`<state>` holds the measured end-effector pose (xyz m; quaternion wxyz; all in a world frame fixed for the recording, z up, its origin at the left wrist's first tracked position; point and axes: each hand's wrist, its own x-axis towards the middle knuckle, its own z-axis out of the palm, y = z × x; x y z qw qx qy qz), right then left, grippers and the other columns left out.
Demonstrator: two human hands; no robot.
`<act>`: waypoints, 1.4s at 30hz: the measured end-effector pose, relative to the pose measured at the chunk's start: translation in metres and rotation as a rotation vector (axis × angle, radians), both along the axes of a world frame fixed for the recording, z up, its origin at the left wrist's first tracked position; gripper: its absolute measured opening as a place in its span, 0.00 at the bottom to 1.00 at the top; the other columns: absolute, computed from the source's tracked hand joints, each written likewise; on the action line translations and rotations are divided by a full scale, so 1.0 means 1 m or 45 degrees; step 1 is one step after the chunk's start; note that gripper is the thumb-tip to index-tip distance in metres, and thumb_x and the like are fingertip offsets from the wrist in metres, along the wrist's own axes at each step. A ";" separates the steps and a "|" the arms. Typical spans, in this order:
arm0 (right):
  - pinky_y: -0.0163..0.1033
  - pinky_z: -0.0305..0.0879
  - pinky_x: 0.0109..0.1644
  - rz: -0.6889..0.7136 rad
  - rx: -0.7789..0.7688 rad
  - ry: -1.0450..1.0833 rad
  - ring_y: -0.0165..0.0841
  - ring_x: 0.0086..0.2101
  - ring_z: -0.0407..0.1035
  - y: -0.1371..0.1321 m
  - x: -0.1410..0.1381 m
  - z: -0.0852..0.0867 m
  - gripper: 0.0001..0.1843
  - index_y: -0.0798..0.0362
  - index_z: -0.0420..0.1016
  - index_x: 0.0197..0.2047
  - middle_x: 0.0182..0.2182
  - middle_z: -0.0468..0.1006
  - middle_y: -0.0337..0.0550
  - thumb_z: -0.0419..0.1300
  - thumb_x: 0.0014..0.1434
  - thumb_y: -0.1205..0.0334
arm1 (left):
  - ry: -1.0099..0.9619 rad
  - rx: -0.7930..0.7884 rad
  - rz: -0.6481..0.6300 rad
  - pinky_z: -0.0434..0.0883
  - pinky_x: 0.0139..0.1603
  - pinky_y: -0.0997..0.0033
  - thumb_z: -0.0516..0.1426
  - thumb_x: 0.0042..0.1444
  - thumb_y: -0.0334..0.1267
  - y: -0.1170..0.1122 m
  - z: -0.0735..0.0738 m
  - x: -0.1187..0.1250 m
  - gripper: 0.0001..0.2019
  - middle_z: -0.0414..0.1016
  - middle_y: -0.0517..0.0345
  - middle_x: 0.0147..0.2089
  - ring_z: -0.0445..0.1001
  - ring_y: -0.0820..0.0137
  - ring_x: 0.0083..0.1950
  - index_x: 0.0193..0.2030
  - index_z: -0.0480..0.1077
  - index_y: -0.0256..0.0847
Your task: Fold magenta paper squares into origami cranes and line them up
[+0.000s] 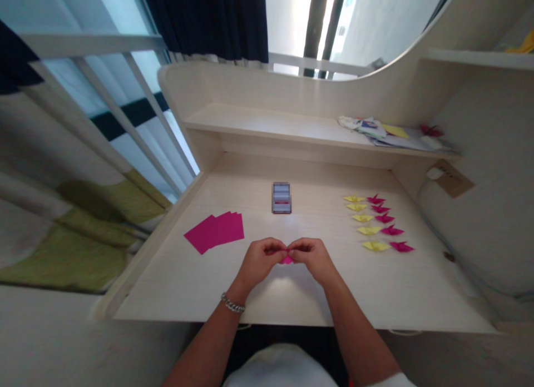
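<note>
Fingers [278, 257] pinch a small pink paper [287, 260].
Left hand [259, 259] and right hand [312, 258] both hold it. Pink sheets [221, 230] lie on the desk [171, 289] near the left hand.

It's a pale, light-wood desk [375, 295] with faint grain, and most of the top is bare. Over on the left there's a fanned-out bunch of hot pink sheets [219, 231], overlapping each other. A phone [281, 198] lies near the middle, screen up and lit, though you can't read it. Right side has two neat slanting columns — five yellow folded papers [362, 218], and just beside them five pink folded papers [384, 218]. The shelf [258, 123] along the back is messier at its right end: loose papers [362, 125], a yellow sheet [395, 131] and something dark red [431, 130], too blurry to make out.
</note>
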<state>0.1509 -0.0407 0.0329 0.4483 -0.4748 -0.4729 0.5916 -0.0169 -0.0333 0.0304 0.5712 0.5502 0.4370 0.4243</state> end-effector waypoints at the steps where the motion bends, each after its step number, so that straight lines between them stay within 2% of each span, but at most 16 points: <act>1: 0.34 0.65 0.28 -0.025 -0.022 0.027 0.29 0.23 0.69 -0.001 -0.001 0.000 0.08 0.55 0.81 0.29 0.22 0.78 0.41 0.66 0.42 0.64 | -0.006 -0.010 0.005 0.72 0.31 0.72 0.61 0.45 0.32 0.000 0.002 0.001 0.05 0.77 0.56 0.27 0.74 0.70 0.28 0.31 0.76 0.37; 7: 0.35 0.68 0.28 -0.061 -0.170 0.172 0.32 0.25 0.72 -0.003 -0.002 -0.002 0.12 0.54 0.80 0.30 0.25 0.79 0.43 0.69 0.38 0.61 | 0.001 -0.008 0.044 0.69 0.30 0.74 0.61 0.44 0.32 -0.002 0.012 0.002 0.03 0.75 0.58 0.26 0.72 0.71 0.28 0.28 0.76 0.38; 12: 0.35 0.67 0.28 -0.065 -0.175 0.148 0.31 0.25 0.71 -0.003 -0.003 0.000 0.13 0.55 0.79 0.29 0.25 0.78 0.42 0.67 0.42 0.56 | 0.019 0.029 0.011 0.70 0.33 0.73 0.61 0.45 0.32 -0.001 0.008 0.000 0.03 0.76 0.58 0.27 0.73 0.71 0.29 0.29 0.76 0.39; 17: 0.33 0.65 0.27 -0.092 -0.189 0.135 0.30 0.23 0.70 0.000 -0.004 -0.001 0.11 0.56 0.78 0.28 0.23 0.78 0.41 0.68 0.40 0.60 | 0.034 0.040 0.003 0.71 0.34 0.72 0.62 0.46 0.33 -0.001 0.006 0.000 0.03 0.77 0.57 0.29 0.74 0.70 0.30 0.30 0.76 0.39; 23: 0.36 0.66 0.31 -0.075 -0.135 0.146 0.30 0.23 0.69 0.001 -0.003 -0.002 0.09 0.56 0.79 0.28 0.23 0.78 0.41 0.68 0.40 0.62 | 0.016 0.010 -0.010 0.72 0.36 0.71 0.61 0.46 0.32 -0.003 0.008 0.000 0.03 0.78 0.56 0.30 0.75 0.69 0.32 0.31 0.76 0.38; 28: 0.34 0.65 0.30 -0.105 -0.098 0.105 0.28 0.23 0.69 0.001 -0.003 -0.002 0.08 0.57 0.78 0.27 0.23 0.77 0.40 0.68 0.41 0.63 | 0.068 0.027 -0.005 0.72 0.37 0.71 0.60 0.47 0.30 -0.002 0.008 -0.003 0.05 0.79 0.55 0.32 0.75 0.69 0.33 0.31 0.77 0.38; 33: 0.33 0.64 0.28 -0.081 -0.104 0.130 0.27 0.22 0.67 0.002 -0.002 -0.005 0.10 0.57 0.76 0.29 0.22 0.76 0.39 0.69 0.40 0.63 | -0.006 0.013 0.013 0.73 0.38 0.71 0.60 0.46 0.29 -0.002 0.006 -0.003 0.05 0.79 0.55 0.32 0.76 0.69 0.33 0.32 0.76 0.37; 37: 0.33 0.64 0.28 -0.089 -0.081 0.202 0.27 0.22 0.67 0.004 -0.002 -0.007 0.15 0.55 0.73 0.32 0.22 0.75 0.36 0.69 0.39 0.64 | -0.031 -0.011 0.022 0.73 0.37 0.71 0.61 0.46 0.28 -0.002 0.005 -0.002 0.06 0.79 0.55 0.32 0.76 0.70 0.33 0.33 0.75 0.36; 42: 0.33 0.63 0.29 -0.062 -0.015 0.159 0.28 0.23 0.68 0.004 0.000 -0.008 0.13 0.55 0.72 0.31 0.22 0.75 0.36 0.69 0.41 0.65 | -0.019 -0.023 0.067 0.73 0.34 0.73 0.62 0.47 0.33 -0.002 0.000 -0.001 0.07 0.78 0.55 0.31 0.76 0.70 0.32 0.35 0.74 0.35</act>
